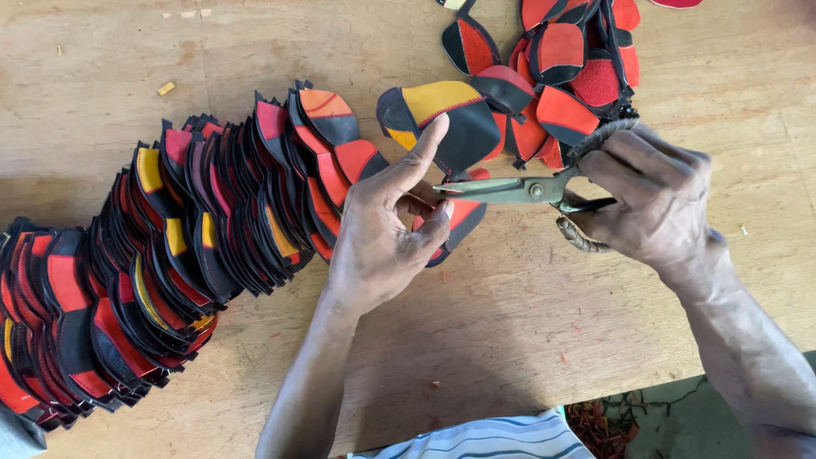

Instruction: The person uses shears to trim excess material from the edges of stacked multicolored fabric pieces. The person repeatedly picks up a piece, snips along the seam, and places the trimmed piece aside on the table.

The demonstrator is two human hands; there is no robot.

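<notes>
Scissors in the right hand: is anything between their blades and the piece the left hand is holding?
Nothing visible. The scissors point left, and their tips reach the red and black piece pinched in the left hand. The right hand grips the handles. The loose pile and the stacked row lie clear of the blades.

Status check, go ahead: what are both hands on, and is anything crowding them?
Left hand pinching a red-and-black piece. Right hand working scissors, blades at that piece. Long stack left, loose pile beyond; neither blocks.
</notes>
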